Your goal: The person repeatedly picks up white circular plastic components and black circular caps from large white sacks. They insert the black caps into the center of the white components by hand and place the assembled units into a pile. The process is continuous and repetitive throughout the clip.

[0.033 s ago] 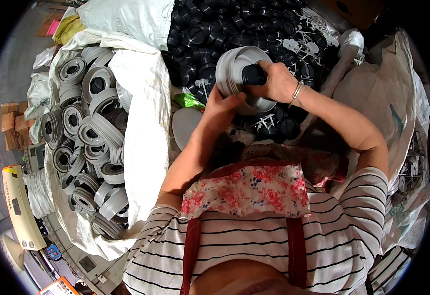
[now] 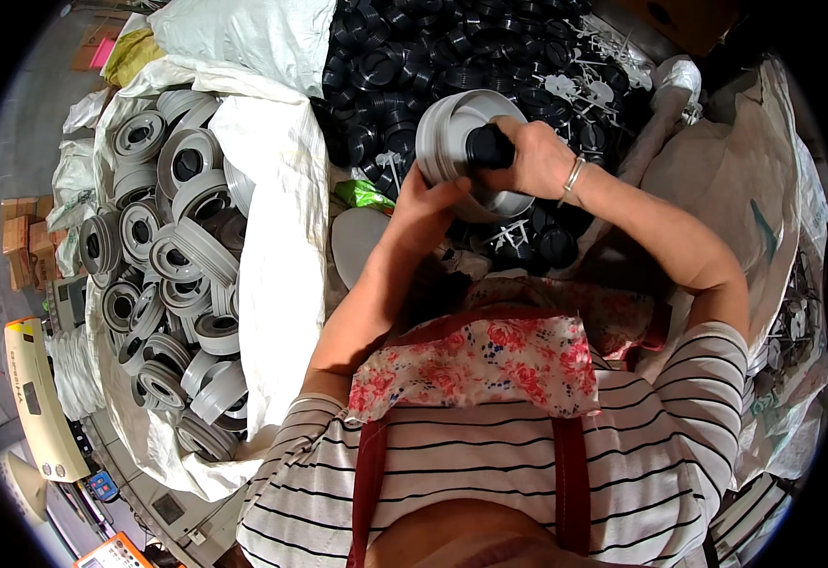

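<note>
My left hand grips the near left rim of a round grey plastic ring-shaped part, which is tilted with its hollow side toward the right. Inside that hollow, my right hand has its fingers closed around a black ribbed plastic cap at the grey part's centre. Whether the cap is fully seated there I cannot tell. A large heap of similar black caps lies beyond my hands, with white spoked plastic pieces scattered over its right side.
At the left stands a white woven sack holding several grey parts with black centres. A beige sack rises at the right. Cardboard boxes and a cream-coloured device sit at the far left. A green scrap lies near my left wrist.
</note>
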Demonstrator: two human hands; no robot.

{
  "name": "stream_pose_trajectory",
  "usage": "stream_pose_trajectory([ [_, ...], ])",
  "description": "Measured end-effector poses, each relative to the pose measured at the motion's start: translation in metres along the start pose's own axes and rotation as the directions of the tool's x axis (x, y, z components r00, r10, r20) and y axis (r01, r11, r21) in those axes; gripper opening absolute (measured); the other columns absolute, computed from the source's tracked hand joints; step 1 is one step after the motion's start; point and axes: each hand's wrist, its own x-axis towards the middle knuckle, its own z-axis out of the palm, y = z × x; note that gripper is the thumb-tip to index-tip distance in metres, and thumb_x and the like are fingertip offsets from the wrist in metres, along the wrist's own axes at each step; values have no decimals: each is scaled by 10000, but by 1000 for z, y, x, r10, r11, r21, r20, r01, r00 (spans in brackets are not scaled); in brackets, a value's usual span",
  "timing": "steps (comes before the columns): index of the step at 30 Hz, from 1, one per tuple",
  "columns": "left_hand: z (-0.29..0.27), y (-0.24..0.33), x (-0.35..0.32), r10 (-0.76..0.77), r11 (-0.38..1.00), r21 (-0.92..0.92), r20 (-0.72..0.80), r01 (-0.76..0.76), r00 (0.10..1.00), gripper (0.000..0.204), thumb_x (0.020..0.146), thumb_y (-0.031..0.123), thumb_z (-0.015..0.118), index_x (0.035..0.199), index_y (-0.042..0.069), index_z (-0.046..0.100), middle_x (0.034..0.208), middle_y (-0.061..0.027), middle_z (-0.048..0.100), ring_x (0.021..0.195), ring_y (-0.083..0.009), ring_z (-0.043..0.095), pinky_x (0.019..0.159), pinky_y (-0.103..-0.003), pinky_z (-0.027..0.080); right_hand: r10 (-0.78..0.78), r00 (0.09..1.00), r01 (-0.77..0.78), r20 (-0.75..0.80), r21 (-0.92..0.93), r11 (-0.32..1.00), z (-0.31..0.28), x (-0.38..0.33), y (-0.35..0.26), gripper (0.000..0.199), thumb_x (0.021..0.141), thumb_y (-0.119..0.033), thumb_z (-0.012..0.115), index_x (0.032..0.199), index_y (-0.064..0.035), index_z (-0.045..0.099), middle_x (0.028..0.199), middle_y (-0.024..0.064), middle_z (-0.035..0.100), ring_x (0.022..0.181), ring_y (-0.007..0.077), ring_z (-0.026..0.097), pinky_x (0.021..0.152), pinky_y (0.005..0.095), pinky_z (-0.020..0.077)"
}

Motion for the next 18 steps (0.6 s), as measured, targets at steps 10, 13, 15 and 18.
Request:
stream_pose_trajectory([
  [10, 7, -9, 2, 120, 969, 224, -73, -101, 990, 556, 719, -29, 704, 1189, 3, 410, 1048, -98, 577, 950, -184, 590, 820, -325, 508, 403, 845, -534, 351, 518, 669, -13, 7, -10, 534, 765, -363, 730, 975, 102, 576, 631, 129, 613, 538, 135, 612, 524, 261, 489],
  [13, 3, -11, 3, 170, 949, 280, -79, -142, 982, 556, 720, -41, 698, 1187, -1, 399, 1044, -103, 578, 946, -189, 597, 805, -324, 519, 16, 983, 36, -184, 271, 962, 0, 0, -5, 530, 740, -342, 766, 966, 98, 574, 596, 106, 587, 525, 130, 599, 515, 249, 475],
  [15, 13, -10, -2, 254, 885, 417, -58, -208, 965, 549, 726, -45, 690, 1185, -6, 391, 1039, -107, 581, 934, -192, 606, 791, -324, 525, 73, 963, 17, -258, 330, 944, 6, -3, -1, 494, 737, -323, 766, 920, 95, 577, 573, 95, 569, 468, 133, 567, 457, 251, 456],
  [18, 14, -2, -2, 188, 945, 285, -66, -162, 980, 544, 726, -30, 695, 1177, -2, 392, 1012, -99, 584, 911, -185, 609, 789, -322, 521, 420, 889, -414, 181, 712, 568, -5, 0, -20, 448, 741, -323, 755, 830, 78, 576, 562, 93, 569, 413, 138, 542, 385, 253, 430],
])
